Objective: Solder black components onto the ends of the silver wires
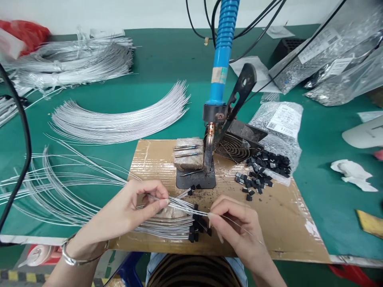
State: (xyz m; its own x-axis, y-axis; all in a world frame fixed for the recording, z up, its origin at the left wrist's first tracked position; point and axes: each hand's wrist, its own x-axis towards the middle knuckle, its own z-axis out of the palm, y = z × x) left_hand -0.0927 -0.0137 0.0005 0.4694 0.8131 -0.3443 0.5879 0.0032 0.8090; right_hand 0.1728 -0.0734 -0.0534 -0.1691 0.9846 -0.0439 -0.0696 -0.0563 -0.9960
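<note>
My left hand [146,207] pinches a small bunch of thin white wires [182,204] between thumb and fingertips. To its right, my right hand [236,223] is closed on the end of one or more of these wires, and a fine strand trails past its fingers. Beneath both hands lies a stack of white wires with black connectors [192,233] on their ends, partly hidden by the left hand. The wires' long tails [74,195] fan out leftward over the green mat. Just beyond the hands stands a blue-handled tool [221,67] with a metal nozzle pointing down.
Cardboard [284,223] covers the mat in front. Loose black connectors [257,175] lie at right, by a plastic bag [284,123] and a round-grilled fan [233,149]. A worn block [188,159] bears metal pins. A curved wire bundle [119,123] lies behind; a black cable [20,131] hangs left.
</note>
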